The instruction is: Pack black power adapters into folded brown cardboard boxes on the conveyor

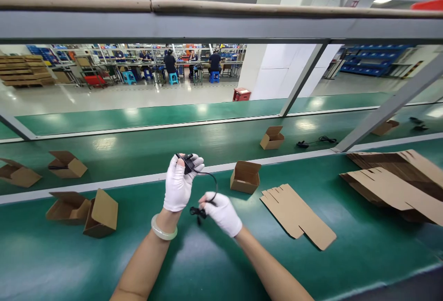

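Note:
In my gloved left hand (pixel 179 183) lies a black power adapter (pixel 189 165), held against the palm by the thumb. A thin black cable (pixel 215 181) curves from it across to my right hand (pixel 221 213), also in a white glove. The right fingers are closed on the cable near its bundled end (pixel 198 212), which hangs just left of them over the green table. Nearest to my right hand is an open small cardboard box (pixel 245 177), standing a little beyond it. A flat cardboard blank (pixel 297 215) lies to the right.
Two open boxes (pixel 100 213) stand at the left. A stack of flat cardboard (pixel 398 185) lies at the right. On the green belt (pixel 155 153) behind are more boxes (pixel 272 138) and another corded adapter (pixel 302 144). Metal posts (pixel 304 77) rise beyond; people sit far back.

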Motion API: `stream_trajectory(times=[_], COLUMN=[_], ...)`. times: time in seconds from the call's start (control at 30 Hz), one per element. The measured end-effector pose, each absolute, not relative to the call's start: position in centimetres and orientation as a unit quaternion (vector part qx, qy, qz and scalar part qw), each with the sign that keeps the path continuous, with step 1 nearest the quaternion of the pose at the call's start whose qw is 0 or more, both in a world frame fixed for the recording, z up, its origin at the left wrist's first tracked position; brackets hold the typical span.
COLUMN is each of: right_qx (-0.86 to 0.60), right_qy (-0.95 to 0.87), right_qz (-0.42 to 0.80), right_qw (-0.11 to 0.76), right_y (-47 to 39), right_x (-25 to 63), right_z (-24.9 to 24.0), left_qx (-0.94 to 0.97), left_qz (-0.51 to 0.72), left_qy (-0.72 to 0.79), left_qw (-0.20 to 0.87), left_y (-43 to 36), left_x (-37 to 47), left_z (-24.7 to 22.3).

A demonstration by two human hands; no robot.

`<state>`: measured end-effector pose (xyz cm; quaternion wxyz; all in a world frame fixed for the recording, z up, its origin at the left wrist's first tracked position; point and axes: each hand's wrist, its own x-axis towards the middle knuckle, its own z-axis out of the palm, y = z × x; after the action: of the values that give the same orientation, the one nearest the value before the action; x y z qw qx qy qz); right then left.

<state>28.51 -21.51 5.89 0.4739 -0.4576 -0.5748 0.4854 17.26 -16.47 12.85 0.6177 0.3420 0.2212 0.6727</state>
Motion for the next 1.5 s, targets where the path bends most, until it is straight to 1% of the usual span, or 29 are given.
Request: stream_trajectory(times=[0.07, 0.13, 0.2, 0.3, 0.43, 0.53, 0.63, 0.7, 0.77, 0.83, 0.97, 1.03, 1.13, 1.23, 1.33, 1.4, 1.5], right_qx=[-0.488, -0.499, -0.512, -0.522, -0.49, -0.47, -0.474, -0.475, -0.478, -0.501, -0.595, -0.619, -0.622, -0.602, -0.589, -0.594, -0.581], right_qy=[-0.535, -0.535, -0.571, -0.637, -0.707, -0.722, -0.699, -0.674, -0.657, -0.663, -0.677, -0.675, -0.664, -0.625, -0.578, -0.587, -0.654], right_qz=[0.45, 0.42, 0.388, 0.351, 0.287, 0.243, 0.196, 0.196, 0.226, 0.229, 0.111, 0.077, 0.079, 0.161, 0.232, 0.22, 0.175], right_qw=[0.523, 0.538, 0.51, 0.446, 0.421, 0.446, 0.498, 0.53, 0.537, 0.507, 0.418, 0.395, 0.407, 0.47, 0.515, 0.504, 0.453], right_y=[-21.1, -20.6, -20.2, -20.3, -21.2, -21.9, -22.2, -22.2, -22.1, -22.0, -22.4, -22.8, -23.8, -24.7, -24.7, -24.3, -23.7], right_x=[30.1, 31.5, 32.6, 33.6, 34.7, 35.6, 36.6, 37.3, 37.8, 38.1, 37.5, 37.0, 36.8, 37.1, 37.7, 37.9, 37.8], right_z=[7.8, 9.8, 11.4, 12.8, 13.0, 12.6, 12.2, 12.0, 11.9, 11.6, 10.1, 9.1, 8.4, 8.9, 10.4, 11.4, 12.4], left_qx=[0.38, 0.437, 0.496, 0.561, 0.593, 0.587, 0.573, 0.565, 0.547, 0.513, 0.439, 0.416, 0.399, 0.412, 0.481, 0.531, 0.563], left_qz=[0.633, 0.577, 0.535, 0.508, 0.486, 0.477, 0.448, 0.44, 0.456, 0.478, 0.466, 0.455, 0.464, 0.484, 0.454, 0.435, 0.434], left_qy=[0.251, 0.29, 0.321, 0.329, 0.31, 0.298, 0.278, 0.262, 0.256, 0.263, 0.293, 0.305, 0.301, 0.292, 0.274, 0.27, 0.278], left_qw=[0.625, 0.627, 0.605, 0.565, 0.563, 0.582, 0.627, 0.647, 0.653, 0.662, 0.71, 0.726, 0.731, 0.715, 0.698, 0.675, 0.646], left_y=[-16.7, -17.1, -17.5, -18.1, -18.3, -18.3, -18.3, -18.2, -18.0, -17.7, -17.6, -17.8, -17.8, -17.7, -18.0, -18.4, -19.3], left_x=[17.4, 17.9, 18.5, 19.4, 20.2, 21.0, 22.1, 22.8, 23.5, 24.1, 25.2, 25.5, 25.3, 24.6, 24.0, 23.9, 23.9], left_z=[11.8, 10.9, 10.3, 9.9, 10.1, 10.7, 11.4, 11.7, 11.7, 11.4, 10.2, 9.6, 9.2, 9.2, 8.9, 8.6, 8.3])
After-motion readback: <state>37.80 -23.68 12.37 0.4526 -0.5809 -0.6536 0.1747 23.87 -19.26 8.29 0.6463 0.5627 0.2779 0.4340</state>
